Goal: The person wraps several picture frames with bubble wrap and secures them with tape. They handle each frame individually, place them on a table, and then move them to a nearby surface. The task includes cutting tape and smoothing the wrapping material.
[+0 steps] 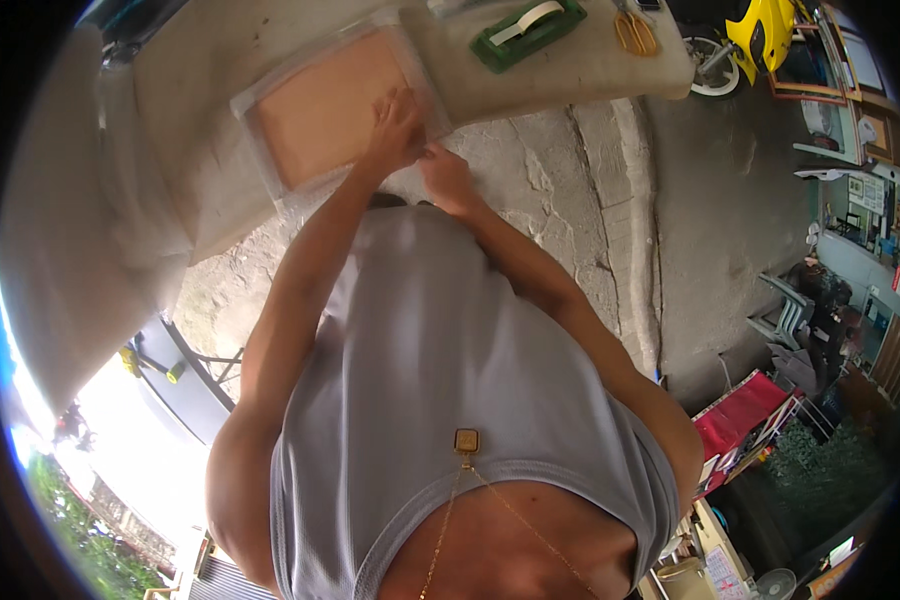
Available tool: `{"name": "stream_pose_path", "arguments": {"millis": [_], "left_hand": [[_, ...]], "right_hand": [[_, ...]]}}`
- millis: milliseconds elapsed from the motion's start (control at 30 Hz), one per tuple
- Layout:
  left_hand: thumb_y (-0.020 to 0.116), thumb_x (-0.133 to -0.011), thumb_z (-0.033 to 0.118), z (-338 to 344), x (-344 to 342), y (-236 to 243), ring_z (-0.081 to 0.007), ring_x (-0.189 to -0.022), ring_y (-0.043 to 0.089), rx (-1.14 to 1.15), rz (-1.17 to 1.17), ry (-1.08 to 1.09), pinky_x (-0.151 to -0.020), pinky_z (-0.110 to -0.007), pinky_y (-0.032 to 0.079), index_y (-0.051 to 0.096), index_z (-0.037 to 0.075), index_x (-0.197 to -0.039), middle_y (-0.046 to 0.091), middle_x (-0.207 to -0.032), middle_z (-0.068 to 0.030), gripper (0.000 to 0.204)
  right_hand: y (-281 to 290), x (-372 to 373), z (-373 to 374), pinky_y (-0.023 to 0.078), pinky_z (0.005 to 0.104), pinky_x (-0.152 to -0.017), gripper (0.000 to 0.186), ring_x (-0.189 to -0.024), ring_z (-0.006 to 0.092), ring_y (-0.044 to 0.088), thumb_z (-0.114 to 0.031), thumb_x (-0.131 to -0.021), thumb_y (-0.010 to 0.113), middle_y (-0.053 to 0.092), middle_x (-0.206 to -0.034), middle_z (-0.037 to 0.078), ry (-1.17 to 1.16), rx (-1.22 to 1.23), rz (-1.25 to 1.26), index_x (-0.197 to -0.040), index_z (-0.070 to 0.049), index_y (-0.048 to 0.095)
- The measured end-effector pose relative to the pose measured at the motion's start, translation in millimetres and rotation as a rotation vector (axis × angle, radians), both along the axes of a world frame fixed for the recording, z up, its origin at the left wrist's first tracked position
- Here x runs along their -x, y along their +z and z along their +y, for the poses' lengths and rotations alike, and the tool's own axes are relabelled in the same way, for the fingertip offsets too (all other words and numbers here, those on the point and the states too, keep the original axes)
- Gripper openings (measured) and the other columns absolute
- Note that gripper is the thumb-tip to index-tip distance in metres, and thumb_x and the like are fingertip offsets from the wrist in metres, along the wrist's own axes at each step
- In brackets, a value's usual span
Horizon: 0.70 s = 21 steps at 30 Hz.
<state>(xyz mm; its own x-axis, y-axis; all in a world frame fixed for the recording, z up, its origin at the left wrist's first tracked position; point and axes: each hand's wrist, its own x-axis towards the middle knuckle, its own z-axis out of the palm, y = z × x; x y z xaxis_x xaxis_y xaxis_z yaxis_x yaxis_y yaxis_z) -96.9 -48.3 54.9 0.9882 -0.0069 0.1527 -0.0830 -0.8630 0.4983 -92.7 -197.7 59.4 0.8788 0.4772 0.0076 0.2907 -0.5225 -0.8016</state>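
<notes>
A flat rectangular brown panel with a whitish, translucent border, apparently plastic wrapping, lies tilted on the table near its front edge. My left hand rests over the panel's right side, fingers apart and slightly bent. Close beside it, at the panel's near right corner, is my right hand with its fingers closed. Whatever it pinches is too small to make out. Farther right on the table stand a green tape dispenser with a pale roll and a pair of scissors with orange-yellow handles.
The pale table ends just in front of me, above a cracked concrete floor. Translucent sheeting covers the left side. A yellow motorbike stands past the table's right end. Frames and a grey chair are at the right.
</notes>
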Motion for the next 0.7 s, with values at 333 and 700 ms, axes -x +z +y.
{"name": "stream_pose_path", "arguments": {"millis": [333, 700], "left_hand": [[0.073, -0.062, 0.024, 19, -17, -25, -0.0325, -0.122, 0.035, 0.208, 0.119, -0.128, -0.095, -0.057, 0.026, 0.063, 0.016, -0.094, 0.048, -0.125, -0.011, 0.035], [0.076, -0.053, 0.036, 10, -28, -27, -0.0335, -0.109, 0.045, 0.127, -0.014, 0.031, -0.088, -0.056, 0.031, 0.061, 0.018, -0.096, 0.057, -0.107, -0.0062, 0.05]], "right_hand": [[-43, 18, -23, 0.046, 0.0346, -0.08, 0.079, -0.094, 0.0239, 0.052, -0.022, -0.062, 0.079, 0.048, -0.106, 0.016, -0.442, -0.493, 0.588, -0.126, -0.005, 0.036], [-32, 27, -36, 0.047, 0.0261, -0.066, 0.058, -0.077, 0.016, 0.057, -0.018, -0.079, 0.062, 0.058, -0.081, 0.01, -0.716, -0.828, 0.785, -0.124, 0.004, 0.033]]}}
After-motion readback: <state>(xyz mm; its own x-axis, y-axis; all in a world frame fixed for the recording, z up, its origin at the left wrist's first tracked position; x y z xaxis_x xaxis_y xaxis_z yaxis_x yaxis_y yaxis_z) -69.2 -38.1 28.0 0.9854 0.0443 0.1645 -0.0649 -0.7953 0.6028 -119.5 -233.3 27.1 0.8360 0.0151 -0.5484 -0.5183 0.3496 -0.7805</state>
